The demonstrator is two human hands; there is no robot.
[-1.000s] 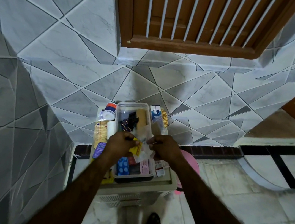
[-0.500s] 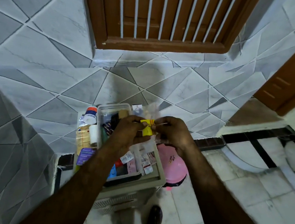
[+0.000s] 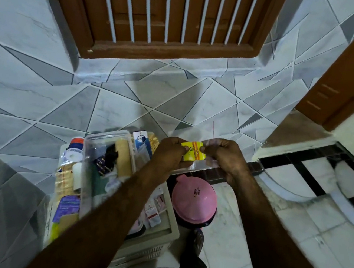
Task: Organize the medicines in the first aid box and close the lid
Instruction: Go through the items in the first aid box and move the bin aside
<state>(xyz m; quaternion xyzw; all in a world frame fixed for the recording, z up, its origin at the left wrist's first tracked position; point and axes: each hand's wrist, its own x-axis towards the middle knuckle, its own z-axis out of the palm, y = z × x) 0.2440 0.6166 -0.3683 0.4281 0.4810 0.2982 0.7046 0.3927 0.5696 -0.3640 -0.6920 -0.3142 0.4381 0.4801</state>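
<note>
Left hand (image 3: 169,153) and right hand (image 3: 224,156) both pinch a small yellow medicine sachet (image 3: 192,153) at frame centre, its long axis tilted; the clear plastic first aid box (image 3: 109,165) lies lower left, nearer the left hand

Support: a beige plastic stool (image 3: 173,229) with a lattice side, standing on the tiled floor (image 3: 291,248).
On the stool: a clear plastic first aid box (image 3: 91,168), open and filled with medicines.
Left of box: bottles (image 3: 73,154) and packets (image 3: 66,207).
On the floor, right of the stool: a pink lidded container (image 3: 194,200).
</note>
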